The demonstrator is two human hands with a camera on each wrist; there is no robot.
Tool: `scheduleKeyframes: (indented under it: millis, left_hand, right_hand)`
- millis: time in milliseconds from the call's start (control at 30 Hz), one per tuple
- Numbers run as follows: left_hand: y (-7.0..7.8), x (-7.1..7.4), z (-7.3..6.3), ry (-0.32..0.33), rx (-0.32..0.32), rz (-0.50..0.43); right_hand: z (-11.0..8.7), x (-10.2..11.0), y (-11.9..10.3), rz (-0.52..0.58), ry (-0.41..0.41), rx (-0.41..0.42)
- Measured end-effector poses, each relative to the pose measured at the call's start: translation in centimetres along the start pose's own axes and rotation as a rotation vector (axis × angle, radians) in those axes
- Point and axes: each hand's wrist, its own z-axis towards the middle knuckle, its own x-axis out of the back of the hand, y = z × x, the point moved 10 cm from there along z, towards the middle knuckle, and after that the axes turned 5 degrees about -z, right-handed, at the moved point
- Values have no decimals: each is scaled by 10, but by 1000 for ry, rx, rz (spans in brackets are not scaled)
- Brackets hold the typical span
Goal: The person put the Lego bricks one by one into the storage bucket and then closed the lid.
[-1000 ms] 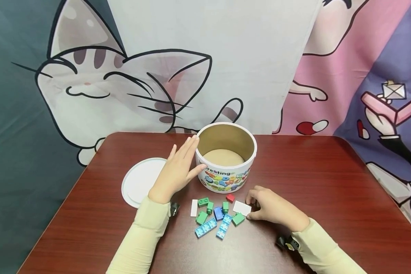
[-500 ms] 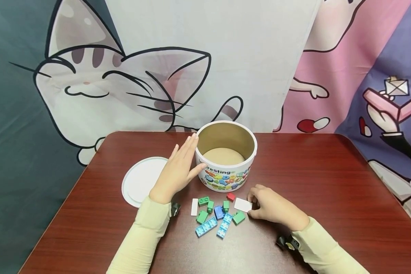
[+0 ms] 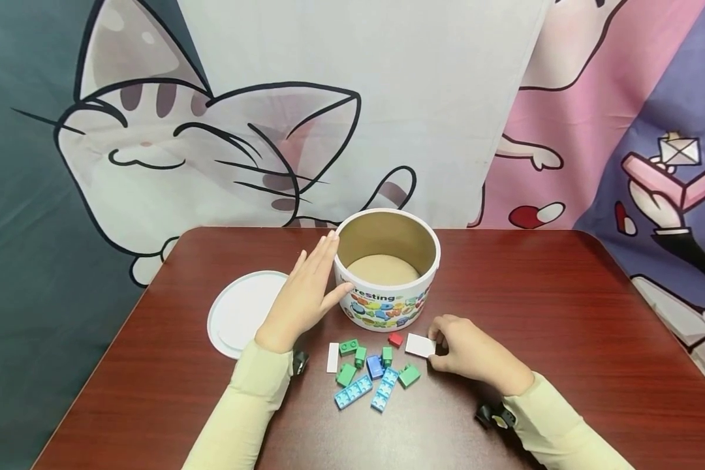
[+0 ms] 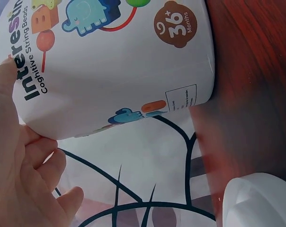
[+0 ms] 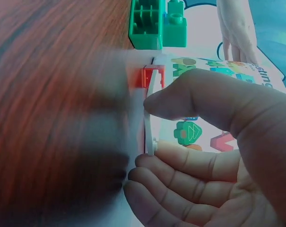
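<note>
A white flat building plate (image 3: 420, 345) is pinched between the thumb and fingers of my right hand (image 3: 470, 349). In the right wrist view the plate (image 5: 152, 123) shows edge-on, close to the tabletop. My left hand (image 3: 302, 294) rests against the left side of a white printed bucket (image 3: 382, 310), its fingers straight and thumb spread. The bucket stands upright with its mouth up, and only its beige bottom shows inside. Close to my right hand lie a green brick (image 3: 408, 375) and a small red brick (image 3: 395, 339).
Several green bricks (image 3: 346, 375), a blue brick (image 3: 375, 367), light blue long bricks (image 3: 354, 391) and a narrow white piece (image 3: 332, 358) lie before the bucket. A white round lid (image 3: 241, 313) lies left, partly behind my left hand. A printed cloth (image 3: 435, 98) hangs behind the table.
My right hand has shifted slightly right and away from me, drawing the white plate along, away from the green brick. My left hand keeps its place on the bucket.
</note>
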Motion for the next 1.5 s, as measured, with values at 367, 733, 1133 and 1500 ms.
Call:
scheduleKeyframes:
  millis: [367,733,1133,1500]
  left_hand:
    - [-4,-2,1,0,8,-12]
    - [-6,-3,2,3,1,-20]
    - [-7,-7,0,-16,30,-54]
    - [-5,-3,1,-2,15,-58]
  right_hand:
    - [-1,15,2,-2,24,-22]
    - [-5,40,-13,22,112,4]
    - [-15,60,-24,8,283,140]
    - [-22,78,-33,47,385,223]
